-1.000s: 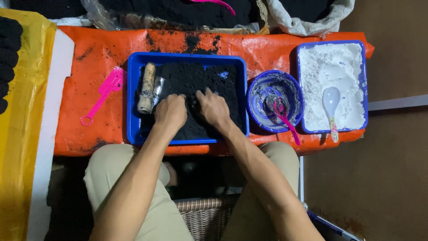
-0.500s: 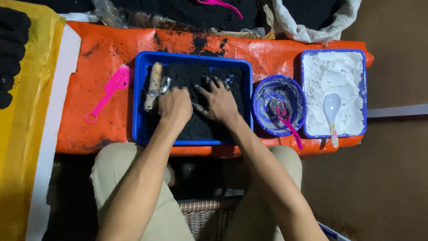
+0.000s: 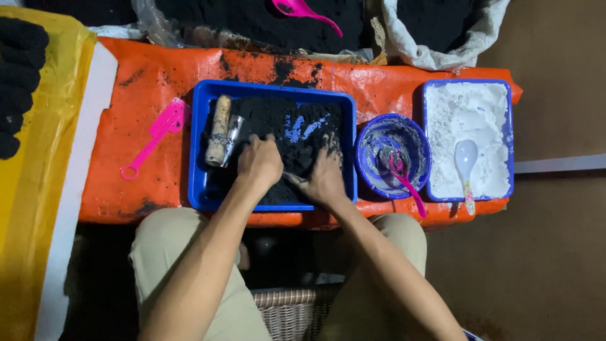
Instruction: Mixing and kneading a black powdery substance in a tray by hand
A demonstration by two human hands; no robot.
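Black powder (image 3: 284, 136) is lying in the blue tray (image 3: 199, 158) on the orange sheet (image 3: 151, 82). The left hand (image 3: 259, 163) is pressing into it, curled over a clump, while the right hand (image 3: 325, 180) is spreading flat at the tray's right edge, having slid outward and nearer since a moment ago, baring blue streaks. A wooden-handled tool (image 3: 219, 131) is lying left; a blue bowl (image 3: 392, 136) is sitting right.
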